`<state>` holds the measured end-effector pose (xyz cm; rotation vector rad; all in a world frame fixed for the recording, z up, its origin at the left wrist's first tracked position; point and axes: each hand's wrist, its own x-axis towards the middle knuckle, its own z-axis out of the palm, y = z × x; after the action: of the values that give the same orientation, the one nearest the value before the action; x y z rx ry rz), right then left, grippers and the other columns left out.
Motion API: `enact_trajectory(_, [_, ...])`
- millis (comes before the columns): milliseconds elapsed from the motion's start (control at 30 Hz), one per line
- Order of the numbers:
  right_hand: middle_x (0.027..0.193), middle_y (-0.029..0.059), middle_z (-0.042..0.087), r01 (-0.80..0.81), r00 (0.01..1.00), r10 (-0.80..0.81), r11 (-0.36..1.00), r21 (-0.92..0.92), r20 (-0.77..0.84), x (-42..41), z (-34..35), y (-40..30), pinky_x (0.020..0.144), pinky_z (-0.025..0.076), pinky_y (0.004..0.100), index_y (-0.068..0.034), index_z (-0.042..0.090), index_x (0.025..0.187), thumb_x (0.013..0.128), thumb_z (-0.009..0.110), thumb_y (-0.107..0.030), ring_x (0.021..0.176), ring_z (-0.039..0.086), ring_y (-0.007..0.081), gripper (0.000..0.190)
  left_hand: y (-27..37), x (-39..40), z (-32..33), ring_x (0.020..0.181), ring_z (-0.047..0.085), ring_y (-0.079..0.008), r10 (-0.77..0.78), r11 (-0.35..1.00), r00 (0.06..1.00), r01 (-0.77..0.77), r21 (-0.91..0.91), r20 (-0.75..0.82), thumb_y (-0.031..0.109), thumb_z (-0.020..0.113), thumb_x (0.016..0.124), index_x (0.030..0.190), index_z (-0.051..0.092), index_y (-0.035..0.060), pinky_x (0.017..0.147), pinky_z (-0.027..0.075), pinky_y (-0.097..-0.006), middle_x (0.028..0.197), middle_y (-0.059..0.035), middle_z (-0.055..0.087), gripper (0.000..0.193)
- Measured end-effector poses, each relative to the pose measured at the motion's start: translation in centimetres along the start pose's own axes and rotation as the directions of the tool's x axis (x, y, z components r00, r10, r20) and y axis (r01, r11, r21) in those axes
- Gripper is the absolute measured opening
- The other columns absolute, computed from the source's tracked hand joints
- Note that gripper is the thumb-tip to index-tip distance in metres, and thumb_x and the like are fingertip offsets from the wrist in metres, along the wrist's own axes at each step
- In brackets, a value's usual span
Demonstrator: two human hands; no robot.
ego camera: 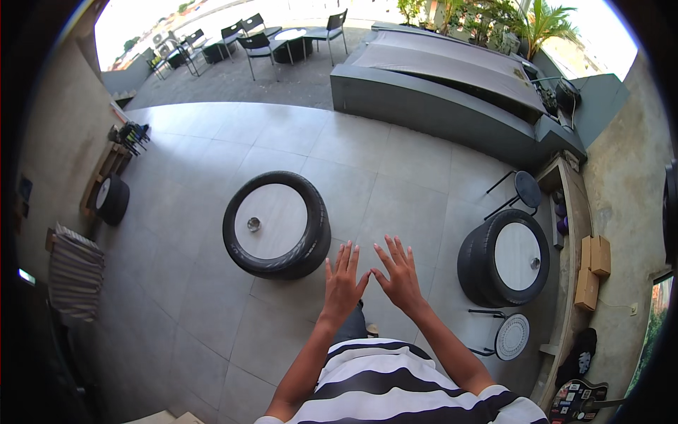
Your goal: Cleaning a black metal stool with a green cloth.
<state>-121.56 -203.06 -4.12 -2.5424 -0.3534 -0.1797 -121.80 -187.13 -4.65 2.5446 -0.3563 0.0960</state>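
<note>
My left hand (344,283) is held out in front of my striped shirt, palm down, fingers spread, with nothing in it. Beside it my right hand (398,275) is spread the same way and also holds nothing. The two thumbs come close together at their tips; whether they touch, I cannot tell. Just beyond my left hand, to the left, stands a table made of black tires (318,233) with a round pale top (280,212). A small glass ashtray (254,224) sits on that top.
At right stand a second tire table (476,259), a black stool (527,189) and a white-topped stool (512,336). Cardboard boxes (587,289) and a guitar (577,403) are along the right wall. A low grey wall (424,100) and several chairs (255,46) lie farther off. Another tire piece (114,200) is left.
</note>
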Motion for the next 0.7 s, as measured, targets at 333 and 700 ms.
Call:
enact_trajectory(333, [0.147, 0.0159, 0.028, 0.058, 0.998, -0.057, 0.996, -0.072, 0.013, 21.4, 0.9, 4.6, 0.105, 0.019, 0.0599, -0.015, 0.038, 0.139, 0.086, 0.061, -0.029, 0.136, 0.024, 0.0356, 0.059, -7.7, 20.4, -1.3, 0.137, 0.025, -0.0302, -0.043, 0.999, 0.994, 0.041, -0.027, -0.103, 0.033, 0.055, 0.089, 0.138, 0.034, 0.0034, 0.107, 0.02, -0.0546, 0.146, -0.0163, 0.028, 0.06])
enact_trajectory(700, [0.146, 0.0151, 0.029, 0.145, 0.989, -0.145, 0.989, -0.01, 0.021, 40.2, 3.9, 6.6, 0.105, 0.021, 0.0605, -0.016, 0.039, 0.138, 0.085, 0.063, -0.027, 0.136, 0.025, 0.0355, 0.059, -15.2, 35.9, -4.1, 0.137, 0.025, -0.0295, -0.108, 0.994, 0.984, 0.108, -0.01, -0.145, 0.032, 0.056, 0.088, 0.137, 0.036, 0.0051, 0.106, 0.023, -0.0543, 0.146, -0.0149, 0.029, 0.059])
